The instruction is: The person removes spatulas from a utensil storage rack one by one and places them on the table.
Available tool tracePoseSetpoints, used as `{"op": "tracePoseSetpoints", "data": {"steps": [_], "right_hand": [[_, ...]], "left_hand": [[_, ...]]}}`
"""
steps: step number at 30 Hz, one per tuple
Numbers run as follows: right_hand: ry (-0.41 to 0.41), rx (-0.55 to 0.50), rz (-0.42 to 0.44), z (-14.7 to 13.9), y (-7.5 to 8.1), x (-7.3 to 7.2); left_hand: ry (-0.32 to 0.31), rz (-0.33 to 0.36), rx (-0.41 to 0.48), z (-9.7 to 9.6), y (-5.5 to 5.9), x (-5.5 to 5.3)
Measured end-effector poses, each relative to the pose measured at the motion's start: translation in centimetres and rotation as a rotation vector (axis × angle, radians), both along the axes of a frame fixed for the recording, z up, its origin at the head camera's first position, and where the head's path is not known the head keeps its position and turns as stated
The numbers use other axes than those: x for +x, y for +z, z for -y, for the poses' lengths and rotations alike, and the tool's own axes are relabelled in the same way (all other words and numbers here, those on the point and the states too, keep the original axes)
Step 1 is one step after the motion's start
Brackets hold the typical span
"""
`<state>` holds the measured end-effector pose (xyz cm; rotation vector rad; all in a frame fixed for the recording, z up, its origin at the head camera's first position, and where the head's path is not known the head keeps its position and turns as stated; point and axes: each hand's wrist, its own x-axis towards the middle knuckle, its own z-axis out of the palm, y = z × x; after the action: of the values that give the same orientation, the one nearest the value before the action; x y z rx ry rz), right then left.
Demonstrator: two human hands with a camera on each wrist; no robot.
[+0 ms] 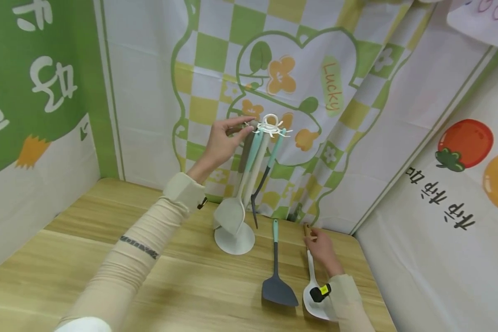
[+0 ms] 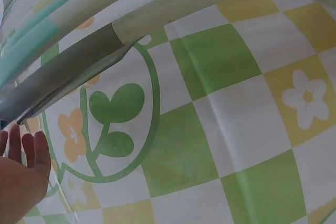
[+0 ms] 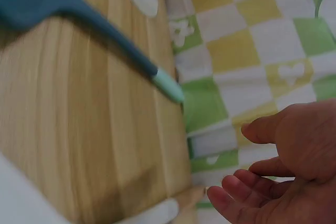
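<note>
A white utensil rack (image 1: 270,123) stands at the back of the table on a round base (image 1: 241,242), with several kitchen utensils hanging from it. At its top, my left hand (image 1: 224,140) pinches the upper end of a grey-brown handle (image 2: 68,77); that utensil's head cannot be made out. Mint-handled utensils hang beside it, one with a dark shaft (image 1: 262,182). On the table lies a dark turner (image 1: 279,290) with a mint handle. My right hand (image 3: 294,166), fingers loosely spread, is by the wooden handle (image 3: 191,196) of a white spoon (image 1: 311,272), whose head is partly hidden.
A checked curtain (image 1: 211,50) hangs right behind the rack. White printed panels (image 1: 431,258) border the wooden table (image 1: 182,286) on the right, and a green and white panel (image 1: 45,184) on the left.
</note>
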<state>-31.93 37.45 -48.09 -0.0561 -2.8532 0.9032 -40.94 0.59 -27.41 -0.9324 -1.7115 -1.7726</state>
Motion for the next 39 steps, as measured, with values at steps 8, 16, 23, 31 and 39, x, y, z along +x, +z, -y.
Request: {"op": "tracePoseSetpoints", "data": {"steps": [8, 16, 23, 31, 39], "right_hand": [[0.086, -0.025, -0.078, 3.4, 2.2, -0.3], [0.182, -0.141, -0.208, 7.5, 5.5, -1.1], [0.232, -0.259, -0.316, 10.3, 8.0, -1.8], [0.281, -0.504, -0.476, 13.0, 9.4, -3.0], [0.309, -0.604, -0.548, 16.1, 11.4, -3.1]], "left_hand": [[-0.049, 0.027, 0.046, -0.2, -0.2, 0.0], [-0.103, 0.041, 0.031, 0.2, -0.5, -0.4], [-0.098, 0.053, -0.001, 0.1, -0.5, -0.4], [-0.045, 0.041, -0.025, 0.1, -0.7, -0.5], [-0.005, -0.012, -0.052, 0.1, -0.4, 0.0]]}}
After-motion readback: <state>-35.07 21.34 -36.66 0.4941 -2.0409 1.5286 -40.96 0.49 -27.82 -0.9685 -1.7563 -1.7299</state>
